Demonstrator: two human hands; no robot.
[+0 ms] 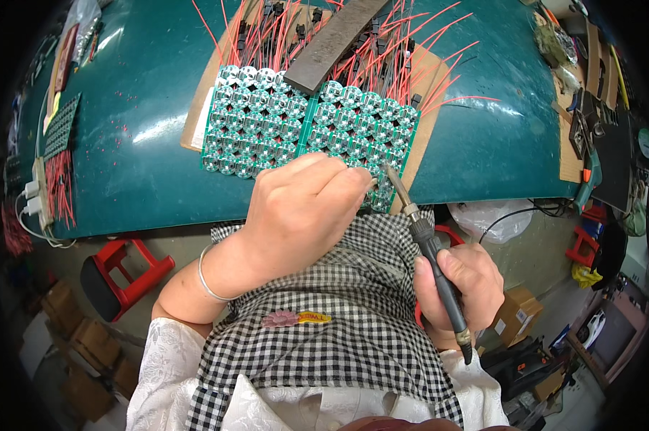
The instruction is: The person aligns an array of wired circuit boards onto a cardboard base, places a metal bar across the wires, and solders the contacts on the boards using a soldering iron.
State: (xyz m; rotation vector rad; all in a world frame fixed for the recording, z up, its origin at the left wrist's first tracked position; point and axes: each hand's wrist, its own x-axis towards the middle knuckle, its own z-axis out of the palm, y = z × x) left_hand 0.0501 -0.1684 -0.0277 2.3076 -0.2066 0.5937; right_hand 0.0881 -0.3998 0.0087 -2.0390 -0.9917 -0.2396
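My right hand is wrapped round a soldering iron, its metal tip pointing up and left at the lower right part of a green circuit board panel. Rows of small round boards make up the panel. Over its lower middle my left hand is closed, fingertips pinched close to the iron's tip; what they hold, if anything, is hidden. Red and black wires with black connectors fan out from the panel's far side. A dark metal bar lies slantwise across the wires and the panel's top edge.
Cardboard lies under the panel on the green table. At the left are another panel with red wires and a power strip. Tools and scraps crowd the right side. A red stool stands below the table's edge.
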